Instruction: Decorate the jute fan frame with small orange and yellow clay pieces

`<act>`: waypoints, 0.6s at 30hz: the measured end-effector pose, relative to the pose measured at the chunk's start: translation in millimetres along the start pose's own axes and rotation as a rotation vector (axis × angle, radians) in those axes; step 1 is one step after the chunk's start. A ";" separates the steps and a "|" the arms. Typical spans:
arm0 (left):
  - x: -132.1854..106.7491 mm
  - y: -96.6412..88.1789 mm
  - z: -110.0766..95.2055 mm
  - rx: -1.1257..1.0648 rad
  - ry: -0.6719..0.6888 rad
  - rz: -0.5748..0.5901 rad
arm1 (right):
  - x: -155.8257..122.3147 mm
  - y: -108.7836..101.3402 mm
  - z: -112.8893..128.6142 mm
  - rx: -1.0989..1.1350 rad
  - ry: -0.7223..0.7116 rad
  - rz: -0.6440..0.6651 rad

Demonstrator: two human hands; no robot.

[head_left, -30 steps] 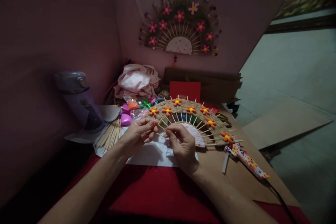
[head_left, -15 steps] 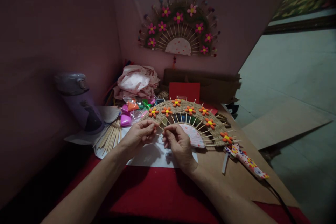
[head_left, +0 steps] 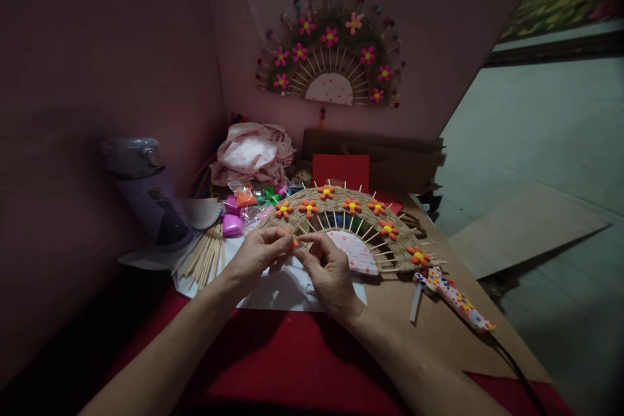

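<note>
My left hand [head_left: 266,252] is closed in a pinch on a small orange clay piece [head_left: 294,242], which shows only in part between the fingertips. My right hand [head_left: 330,271] faces it from the right, with thumb and forefinger drawn together close to that piece; whatever they pinch is too small to make out. Behind both hands lies a half-round fan of woven twine and sticks [head_left: 327,198]. Orange clay flowers with yellow centres [head_left: 351,206] dot its band, and a pale spotted half-disc [head_left: 354,252] forms its middle. White paper [head_left: 277,292] lies beneath the hands.
Thin wooden sticks [head_left: 203,257] and a purple bottle [head_left: 146,195] stand at the left. Bags of coloured clay [head_left: 233,225] sit near crumpled pink cloth [head_left: 253,153]. A flower-patterned glue gun [head_left: 455,299] with a cord lies right. A finished fan [head_left: 329,55] hangs on the wall.
Orange clay has come into sight at my left fingertips. My hands have drawn slightly closer together, and the right forefinger has stretched toward the left hand. The view has shifted a little.
</note>
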State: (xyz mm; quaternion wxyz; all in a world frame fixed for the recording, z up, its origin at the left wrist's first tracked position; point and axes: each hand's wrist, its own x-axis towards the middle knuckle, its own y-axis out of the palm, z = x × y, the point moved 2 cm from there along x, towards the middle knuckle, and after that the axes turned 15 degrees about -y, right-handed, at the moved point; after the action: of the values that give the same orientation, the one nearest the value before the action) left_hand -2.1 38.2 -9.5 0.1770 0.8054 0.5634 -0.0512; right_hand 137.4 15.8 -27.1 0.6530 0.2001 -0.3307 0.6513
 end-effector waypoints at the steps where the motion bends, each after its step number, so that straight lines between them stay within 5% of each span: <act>1: -0.1 0.3 0.2 0.022 -0.005 0.003 | 0.3 -0.1 -0.5 -0.003 -0.019 -0.004; 13: -2.6 3.0 -0.9 0.153 -0.035 -0.068 | 2.8 -6.0 -0.5 0.013 -0.101 -0.065; 18: -0.2 2.3 2.1 0.115 -0.036 0.011 | 2.0 -6.3 -0.9 0.003 -0.086 -0.095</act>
State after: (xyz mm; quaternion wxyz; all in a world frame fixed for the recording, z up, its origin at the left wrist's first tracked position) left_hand 0.2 36.6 -11.0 0.1409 0.8162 0.5520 -0.0969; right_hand 143.6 17.4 -25.3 0.6681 0.2445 -0.3475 0.6108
